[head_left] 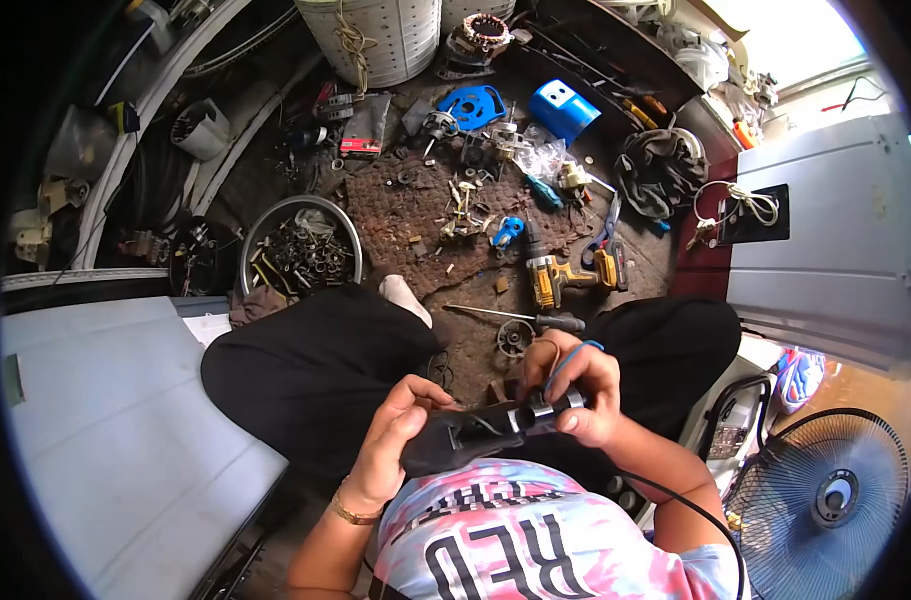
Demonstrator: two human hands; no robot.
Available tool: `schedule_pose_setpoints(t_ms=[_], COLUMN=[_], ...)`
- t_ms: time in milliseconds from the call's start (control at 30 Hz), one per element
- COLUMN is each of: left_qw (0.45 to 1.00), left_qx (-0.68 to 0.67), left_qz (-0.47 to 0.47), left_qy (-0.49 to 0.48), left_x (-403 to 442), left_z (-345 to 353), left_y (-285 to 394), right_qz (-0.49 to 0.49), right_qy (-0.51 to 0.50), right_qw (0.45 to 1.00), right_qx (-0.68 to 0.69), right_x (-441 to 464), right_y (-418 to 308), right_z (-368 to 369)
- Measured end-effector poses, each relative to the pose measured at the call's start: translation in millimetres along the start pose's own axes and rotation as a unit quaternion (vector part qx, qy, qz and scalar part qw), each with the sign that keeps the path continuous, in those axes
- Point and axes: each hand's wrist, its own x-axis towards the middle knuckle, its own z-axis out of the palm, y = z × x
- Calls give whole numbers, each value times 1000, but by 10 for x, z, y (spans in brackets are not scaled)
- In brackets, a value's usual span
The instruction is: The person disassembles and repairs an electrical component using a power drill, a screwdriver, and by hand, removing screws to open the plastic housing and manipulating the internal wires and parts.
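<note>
Black and elongated, a housing (pixel 445 445) with a silver metal collar (pixel 547 414) at one end is held crosswise above the tie-dye T-shirt (pixel 495 530), between the person's two hands. The left hand (pixel 387 440), a gold-coloured band (pixel 356 509) at its wrist, grips the darker end, thumb and fingers curled against it. The right hand (pixel 583 390) closes on the collar end, thumb below and fingers above; a thin blue strip (pixel 573 362) curves by its fingers, and whether they hold it is hard to tell.

Beyond the hands, between the legs in black trousers (pixel 310 375), a long screwdriver (pixel 560 323) lies on the floor, with a round metal part (pixel 515 339) just beside it. Past these sits a yellow-and-black cordless drill (pixel 565 277). To the left, near the knee, a metal basin (pixel 353 250) holds a heap of small hardware. Farther off are a blue perforated disc (pixel 472 108), a blue cylindrical cover (pixel 565 112) and a copper-wound stator (pixel 486 33), close to a white perforated drum (pixel 375 45). At the lower right stands a fan (pixel 825 500) with a round wire guard.
</note>
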Motion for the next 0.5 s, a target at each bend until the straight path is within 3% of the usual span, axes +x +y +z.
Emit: schedule_pose_setpoints(t_ms=[33,133,333,400,467,500], left_qw=[995,997,989,986,962,957], left_qx=[97,-38,-94,-137,-248,-271], left_qz=[16,65,111,72,-46,-60], left_qy=[12,21,25,58,103,80], left_x=[17,49,167,282,450,515], left_z=[38,248,468,414,250,197], left_y=[-25,-107,30,-33,-126,-150], right_qz=[-32,-95,-161,-76,25,17], right_qy=[-6,39,170,202,255,279], right_qw=[999,995,970,976,966,960], right_qx=[-10,7,69,18,-26,21], right_x=[-17,-2,31,78,166,263], right_y=[-9,-59,-94,-40,121,164], right_z=[3,87,304,191,55,69])
